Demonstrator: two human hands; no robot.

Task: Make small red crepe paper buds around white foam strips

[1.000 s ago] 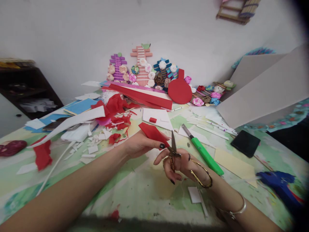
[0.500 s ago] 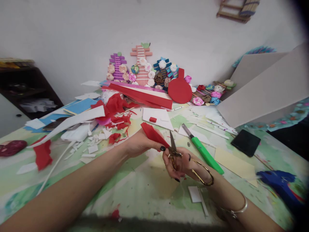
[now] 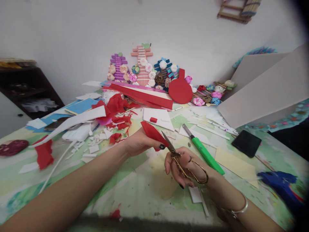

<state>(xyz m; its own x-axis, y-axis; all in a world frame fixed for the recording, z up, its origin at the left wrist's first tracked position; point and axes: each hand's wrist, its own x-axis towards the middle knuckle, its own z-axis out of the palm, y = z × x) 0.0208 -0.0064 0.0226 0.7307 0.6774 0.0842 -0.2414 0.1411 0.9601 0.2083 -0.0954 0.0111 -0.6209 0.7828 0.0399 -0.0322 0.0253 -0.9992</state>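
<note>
Pinched between the thumb and fingers of my left hand (image 3: 140,141) is a folded piece of red paper (image 3: 152,133), held above the middle of the table. My right hand (image 3: 181,166) holds gold-handled scissors (image 3: 174,153), with its fingers around the handles. The blades point up and to the left and lie close together against the right edge of the red paper. Just right of my right hand lies a green cutter knife (image 3: 205,153). Beyond both hands, a white board (image 3: 158,116) bears a small red block (image 3: 153,120).
Red and white scraps (image 3: 120,120) lie at left, near a white power bank (image 3: 78,132) with a cable. At right are a black square (image 3: 246,143) and a blue glue gun (image 3: 280,185). A red round shape (image 3: 180,90) and flower-decorated crafts line the wall.
The scissors have turned, and their blades have come closer together at the red paper. The fingers of my right hand have shifted lower with the handles. My left hand has barely moved.
</note>
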